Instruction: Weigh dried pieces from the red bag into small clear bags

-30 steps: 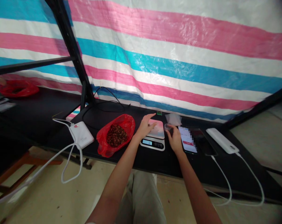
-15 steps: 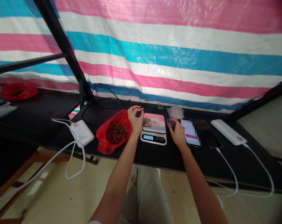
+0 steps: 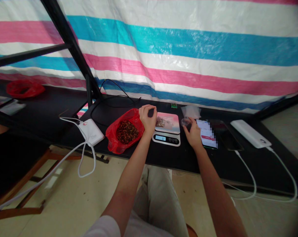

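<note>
On the black table stands a small kitchen scale (image 3: pixel 173 130) with a pink, white and blue top and a lit display. A clear plastic bag (image 3: pixel 161 122) with small brownish bits lies on its top. My left hand (image 3: pixel 149 120) is over the scale's left edge, thumb and fingertips brought together in a pinch; anything between them is too small to make out. To the right of the scale, my right hand (image 3: pixel 194 134) grips a small clear plastic cup (image 3: pixel 185 122). An open red plastic bag (image 3: pixel 114 140) full of brown dried pieces (image 3: pixel 127 131) sits left of my left hand.
Clear bags (image 3: pixel 192 112) lie behind my right hand, near green batteries (image 3: pixel 174 105). A lit phone (image 3: pixel 207 134), a dark phone (image 3: pixel 226 136) and a white power bank (image 3: pixel 250 134) are at right. Another white power bank (image 3: pixel 91 132) with cables is left.
The view has tilted down, so the table appears higher and slightly further right. Both hands keep nearly the same pose, the left by the scale and the right on the cup.
</note>
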